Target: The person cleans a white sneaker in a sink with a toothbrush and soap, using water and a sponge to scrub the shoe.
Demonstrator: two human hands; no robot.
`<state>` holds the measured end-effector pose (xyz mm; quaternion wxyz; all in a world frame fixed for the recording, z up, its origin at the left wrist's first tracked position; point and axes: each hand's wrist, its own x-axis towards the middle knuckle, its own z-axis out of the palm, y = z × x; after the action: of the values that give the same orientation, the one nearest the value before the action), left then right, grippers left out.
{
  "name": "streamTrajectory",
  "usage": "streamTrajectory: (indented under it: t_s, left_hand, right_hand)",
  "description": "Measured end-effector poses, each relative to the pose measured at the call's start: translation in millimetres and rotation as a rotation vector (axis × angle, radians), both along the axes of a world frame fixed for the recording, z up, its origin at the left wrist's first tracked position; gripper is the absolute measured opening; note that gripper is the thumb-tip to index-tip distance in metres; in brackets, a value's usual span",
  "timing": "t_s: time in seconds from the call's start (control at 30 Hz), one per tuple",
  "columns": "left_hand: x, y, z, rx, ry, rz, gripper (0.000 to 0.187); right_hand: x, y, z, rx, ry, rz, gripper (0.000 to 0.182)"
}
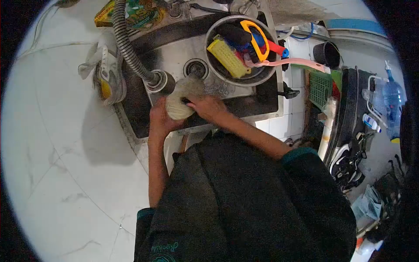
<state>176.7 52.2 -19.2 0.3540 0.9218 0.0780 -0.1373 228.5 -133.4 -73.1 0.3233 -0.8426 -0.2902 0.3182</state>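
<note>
Over the sink [150, 59], below the tap head, I see a pale cream shoe [178, 107] with what looks like its ridged sole turned up. My left hand [161, 117] is closed round its near left side. On its right side rests my right hand [209, 108], fingers curled on a small dark thing [186, 100] pressed against the shoe; its kind is mostly hidden. The far end of the shoe is blurred near the drain [196, 69]. Another sneaker [105, 72], grey-white with a yellow patch, lies on the counter left of the sink.
A flexible tap hose [126, 46] hangs just above my hands. In the sink's right part, a metal basin [211, 32] holds several brushes, including a yellow one [229, 59]; a pink handle [297, 61] sticks out over the edge. A colourful packet [135, 13] lies behind.
</note>
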Motion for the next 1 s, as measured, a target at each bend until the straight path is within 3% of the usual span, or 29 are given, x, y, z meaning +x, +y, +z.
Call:
streamTrajectory:
  t_s: [0.07, 0.17, 0.2, 0.27, 0.4, 0.57, 0.67, 0.73, 0.83, 0.9, 1.0]
  left_hand:
    - [-0.1, -2.2, -1.5, 0.018, -0.045, -0.038, 0.089]
    - [-5.2, -9.2, -13.5, 0.113, -0.137, -0.068, 0.086]
    - [6.6, -17.5, 5.1, 0.055, 0.156, 0.06, 0.086]
    - [-1.8, -13.5, 9.5, 0.044, 0.065, -0.007, 0.086]
    - [24.3, -17.9, 21.3, 0.094, 0.059, -0.015, 0.079]
    - [11.5, -25.0, 10.2, 0.066, -0.064, 0.016, 0.07]
    - [10.3, -19.5, 9.6, 0.041, 0.052, 0.036, 0.072]
    - [5.3, -18.7, 8.6, -0.015, -0.023, 0.039, 0.073]
    - [16.1, -26.2, 7.4, 0.058, -0.055, -0.005, 0.077]
    - [12.8, -17.1, 2.6, 0.101, 0.048, -0.005, 0.084]
    - [17.7, -27.1, 20.0, 0.03, -0.02, 0.019, 0.082]
  right_hand:
    - [-7.6, -30.0, -20.4, -0.077, 0.075, 0.087, 0.036]
    - [5.5, 4.6, 4.6, 0.146, -0.007, -0.145, 0.038]
    - [-1.9, -4.4, -3.2, 0.11, 0.019, -0.106, 0.038]
    - [-9.2, -17.6, -17.7, 0.055, 0.054, -0.049, 0.039]
    - [18.6, -3.4, 29.5, -0.017, 0.097, -0.027, 0.037]
    - [8.0, -17.9, -12.9, 0.021, -0.02, 0.027, 0.037]
    - [0.4, -13.1, 11.0, 0.058, -0.001, -0.005, 0.036]
    - [12.1, -34.3, 8.0, 0.003, 0.069, 0.101, 0.034]
    - [18.9, -12.8, 21.0, 0.06, 0.014, -0.007, 0.034]
    - [8.2, -19.1, 2.5, 0.045, 0.056, 0.008, 0.038]
    - [18.2, -19.5, -18.3, 0.142, -0.054, -0.024, 0.042]
